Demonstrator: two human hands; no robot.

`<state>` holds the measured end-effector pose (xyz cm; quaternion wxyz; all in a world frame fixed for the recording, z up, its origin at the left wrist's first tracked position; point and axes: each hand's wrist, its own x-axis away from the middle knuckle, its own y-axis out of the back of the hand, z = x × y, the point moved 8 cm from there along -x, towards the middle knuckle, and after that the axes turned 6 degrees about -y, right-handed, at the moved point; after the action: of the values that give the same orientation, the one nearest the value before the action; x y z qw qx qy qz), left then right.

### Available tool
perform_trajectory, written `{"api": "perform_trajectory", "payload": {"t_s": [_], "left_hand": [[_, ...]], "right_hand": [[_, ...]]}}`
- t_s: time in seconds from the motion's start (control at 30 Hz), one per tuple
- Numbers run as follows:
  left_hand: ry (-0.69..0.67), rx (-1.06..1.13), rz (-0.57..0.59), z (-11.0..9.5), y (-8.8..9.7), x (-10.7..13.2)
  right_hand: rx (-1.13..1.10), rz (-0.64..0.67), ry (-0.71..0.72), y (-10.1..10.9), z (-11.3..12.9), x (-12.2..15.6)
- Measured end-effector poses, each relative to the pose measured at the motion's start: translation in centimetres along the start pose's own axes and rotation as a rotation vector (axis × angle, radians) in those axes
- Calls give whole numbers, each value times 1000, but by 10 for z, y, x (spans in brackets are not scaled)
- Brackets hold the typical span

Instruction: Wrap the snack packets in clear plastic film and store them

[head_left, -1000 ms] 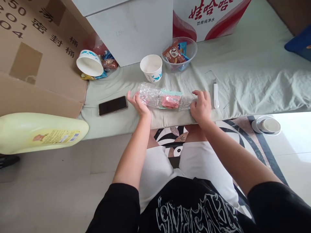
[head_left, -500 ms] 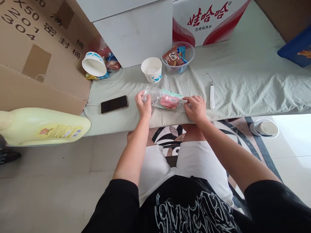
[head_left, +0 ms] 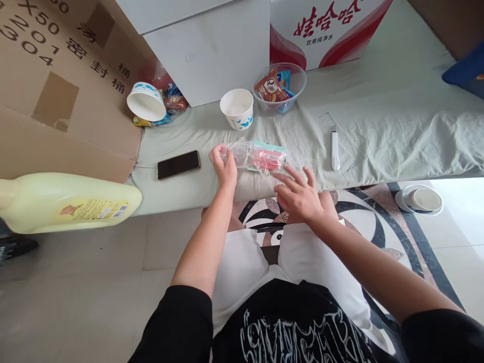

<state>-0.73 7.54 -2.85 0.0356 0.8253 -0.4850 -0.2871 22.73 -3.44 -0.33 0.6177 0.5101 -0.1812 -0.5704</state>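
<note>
A clear plastic wrapper (head_left: 239,153) with a small pink and green packet (head_left: 267,157) at its right part lies over the cloth-covered surface. My left hand (head_left: 224,162) pinches the wrapper's left end between thumb and fingers. Just below the packet's right side, my right hand (head_left: 297,190) hovers with its fingers spread and nothing in them. To the right of it lies a white utility knife (head_left: 335,149). Behind the wrapper stands a white paper bowl (head_left: 237,110) with a blue print, upright.
A clear plastic bowl (head_left: 300,89) holds several snack packets. A phone (head_left: 179,165) lies to the left, near a yellow bottle (head_left: 75,202) on its side. Behind are a white box (head_left: 212,55) and a brown carton (head_left: 22,121). Another paper bowl (head_left: 146,102) lies tipped at the left.
My right hand has let go of the wrapper's right end and drawn back toward me, its fingers spreading. My left hand still holds the left end.
</note>
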Motion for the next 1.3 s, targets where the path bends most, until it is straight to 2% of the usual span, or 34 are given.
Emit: {"api": "perform_trajectory", "payload": {"t_s": [0.07,0.13,0.17,0.23,0.27,0.3,0.37,0.4,0.47,0.53,0.57,0.63,0.73,0.87,0.97,1.03,1.13,1.3], "left_hand": [[-77,-98,-117,-26,23,8],[-119,-194,-87,-51,33,21],[-77,-231,26,-57,29,28],[65,-326,367,-59,10,48],[109,-373,492,-59,2,58],[137,-411,571,-59,-3,65],[140,-439,627,-59,-11,70],[137,-415,631,-58,-14,70],[177,-261,606,-53,-19,66],[294,11,517,-45,-21,62],[367,169,460,-41,-22,60],[503,466,390,-40,-28,59],[615,792,431,-57,-40,59],[644,1077,487,-91,-45,52],[649,1165,501,-103,-45,45],[617,1151,504,-103,-41,38],[532,1069,458,-92,-26,20],[395,1034,284,-57,2,-6]], "right_hand": [[-39,133,114,-9,17,7],[-62,267,166,-17,26,11],[-63,317,165,-20,28,11],[-75,385,117,-22,26,9],[-103,412,81,-23,25,7],[-147,436,35,-23,23,6],[-239,442,-86,-24,14,1],[-267,399,-146,-22,8,-3],[-277,216,-239,-11,-6,-14],[-267,38,-277,-2,-18,-27],[-276,6,-291,-2,-23,-33],[-334,72,-343,-12,-32,-46],[-582,206,-447,-29,-34,-56],[-1238,120,-644,-36,-32,-53],[-1719,96,-862,-50,-33,-42],[-1866,37,-973,-56,-40,-37],[-1895,-64,-1031,-57,-54,-32],[-1764,-107,-1022,-54,-74,-27]]}}
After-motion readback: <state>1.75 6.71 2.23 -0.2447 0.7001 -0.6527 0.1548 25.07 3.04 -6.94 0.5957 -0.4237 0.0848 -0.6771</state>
